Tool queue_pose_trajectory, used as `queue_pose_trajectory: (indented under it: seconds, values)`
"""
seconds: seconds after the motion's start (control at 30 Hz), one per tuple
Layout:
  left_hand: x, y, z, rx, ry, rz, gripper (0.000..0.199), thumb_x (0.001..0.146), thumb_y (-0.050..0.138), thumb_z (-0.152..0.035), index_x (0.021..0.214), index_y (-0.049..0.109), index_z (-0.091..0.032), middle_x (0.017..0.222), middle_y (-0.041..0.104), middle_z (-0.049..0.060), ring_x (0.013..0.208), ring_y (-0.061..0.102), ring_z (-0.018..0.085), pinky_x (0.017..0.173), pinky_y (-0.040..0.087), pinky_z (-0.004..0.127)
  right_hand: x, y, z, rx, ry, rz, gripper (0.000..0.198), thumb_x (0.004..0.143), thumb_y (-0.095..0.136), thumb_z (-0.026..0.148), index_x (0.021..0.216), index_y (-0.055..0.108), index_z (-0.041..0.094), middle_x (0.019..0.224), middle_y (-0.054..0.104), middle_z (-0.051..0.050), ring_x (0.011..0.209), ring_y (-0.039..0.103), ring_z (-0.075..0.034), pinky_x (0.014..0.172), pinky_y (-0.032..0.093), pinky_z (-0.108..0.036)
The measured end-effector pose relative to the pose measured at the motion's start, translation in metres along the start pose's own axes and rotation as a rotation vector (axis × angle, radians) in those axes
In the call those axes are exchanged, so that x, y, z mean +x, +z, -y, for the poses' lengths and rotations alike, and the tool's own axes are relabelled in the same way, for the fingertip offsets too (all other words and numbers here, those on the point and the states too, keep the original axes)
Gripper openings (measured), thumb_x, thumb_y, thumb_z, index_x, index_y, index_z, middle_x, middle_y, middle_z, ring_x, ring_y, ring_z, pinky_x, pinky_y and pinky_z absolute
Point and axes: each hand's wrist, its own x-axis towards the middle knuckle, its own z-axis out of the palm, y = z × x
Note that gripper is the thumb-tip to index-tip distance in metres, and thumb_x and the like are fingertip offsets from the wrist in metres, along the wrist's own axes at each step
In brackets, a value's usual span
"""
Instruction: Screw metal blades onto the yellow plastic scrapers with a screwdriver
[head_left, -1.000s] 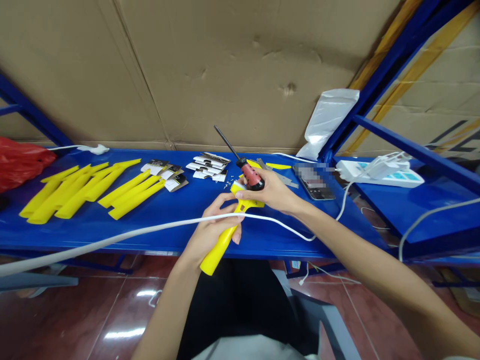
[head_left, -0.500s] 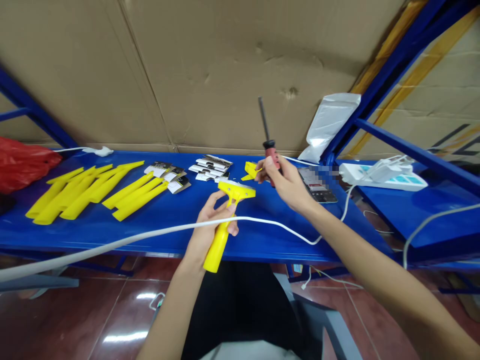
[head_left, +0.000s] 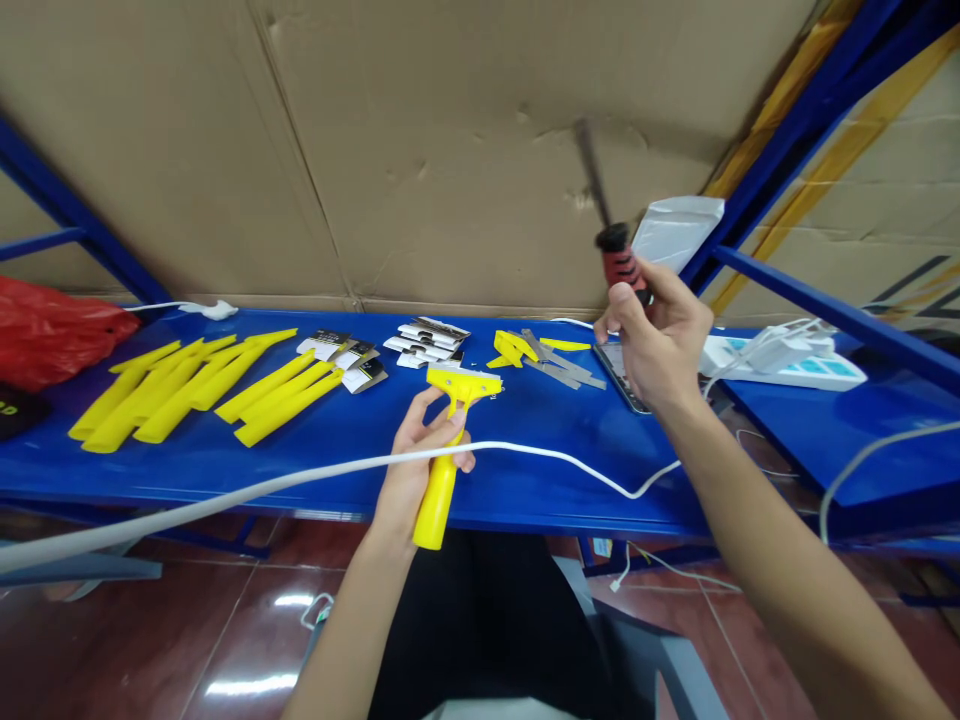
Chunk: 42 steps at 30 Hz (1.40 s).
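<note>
In my left hand (head_left: 420,450) is a yellow scraper (head_left: 435,500), gripped below its head, with the wide head up and the handle pointing down toward me. My right hand (head_left: 664,335) is closed around the red and black handle of a screwdriver (head_left: 621,262), its shaft pointing up and blurred by motion. Behind the scraper's head lie several grey metal blades (head_left: 566,370) and small yellow plastic pieces (head_left: 514,347). Tiny bits, perhaps screws, lie near the head. Partly hidden behind my right hand is a phone (head_left: 619,375).
Several yellow scraper handles (head_left: 161,395) and yellow tubes with cards (head_left: 289,400) lie at the left. Folded white packets (head_left: 425,342) sit mid-table. A white cable (head_left: 525,447) crosses in front. At the right is a power strip (head_left: 795,365); a red bag (head_left: 60,330) is far left.
My right hand has moved right and up with the screwdriver, uncovering the blades and yellow pieces and now covering part of the phone. My left hand keeps the scraper in nearly the same place.
</note>
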Motion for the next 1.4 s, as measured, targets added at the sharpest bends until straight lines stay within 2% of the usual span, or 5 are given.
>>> queue_pose_trajectory:
  seconds: [0.2, 0.53, 1.07, 1.23, 1.4]
  values:
    - [0.003, 0.002, 0.004, 0.01, 0.05, -0.038, 0.057, 0.09, 0.093, -0.03, 0.137, 0.062, -0.025, 0.093, 0.069, -0.001, 0.057, 0.059, 0.007, 0.058, 0.055, 0.023, 0.0, 0.007, 0.044, -0.023, -0.038, -0.051, 0.035, 0.089, 0.094, 0.041, 0.118, 0.077, 0.031, 0.106, 0.078, -0.004, 0.09, 0.081, -0.023, 0.076, 0.068, -0.041]
    - [0.003, 0.006, 0.005, 0.039, 0.055, -0.051, 0.056, 0.089, 0.092, -0.029, 0.136, 0.061, -0.026, 0.096, 0.068, -0.001, 0.057, 0.058, 0.006, 0.058, 0.055, 0.024, -0.006, 0.018, 0.071, -0.096, -0.112, -0.067, 0.031, 0.093, 0.089, 0.047, 0.111, 0.072, 0.03, 0.102, 0.08, -0.005, 0.093, 0.082, -0.026, 0.086, 0.068, -0.046]
    - [0.001, 0.007, 0.002, 0.075, 0.029, -0.039, 0.056, 0.091, 0.091, -0.029, 0.138, 0.06, -0.027, 0.101, 0.07, 0.0, 0.059, 0.061, 0.007, 0.061, 0.057, 0.025, -0.011, 0.019, 0.073, -0.007, -0.175, 0.012, 0.04, 0.087, 0.096, 0.031, 0.121, 0.075, 0.032, 0.106, 0.082, -0.002, 0.098, 0.081, -0.026, 0.086, 0.068, -0.045]
    - [0.004, 0.006, 0.003, 0.067, 0.066, -0.038, 0.056, 0.088, 0.092, -0.027, 0.134, 0.061, -0.025, 0.101, 0.072, 0.0, 0.057, 0.059, 0.006, 0.057, 0.055, 0.024, -0.022, 0.012, 0.092, -0.147, -0.199, 0.103, 0.042, 0.089, 0.095, 0.031, 0.125, 0.074, 0.034, 0.115, 0.083, -0.005, 0.103, 0.082, -0.03, 0.09, 0.069, -0.048]
    - [0.005, 0.004, 0.006, 0.1, 0.088, -0.005, 0.059, 0.085, 0.094, -0.026, 0.133, 0.061, -0.023, 0.094, 0.071, -0.001, 0.056, 0.059, 0.007, 0.057, 0.055, 0.024, -0.044, 0.017, 0.113, -0.274, -0.346, 0.022, 0.052, 0.088, 0.096, 0.033, 0.131, 0.067, 0.027, 0.11, 0.082, -0.008, 0.1, 0.082, -0.03, 0.086, 0.07, -0.047]
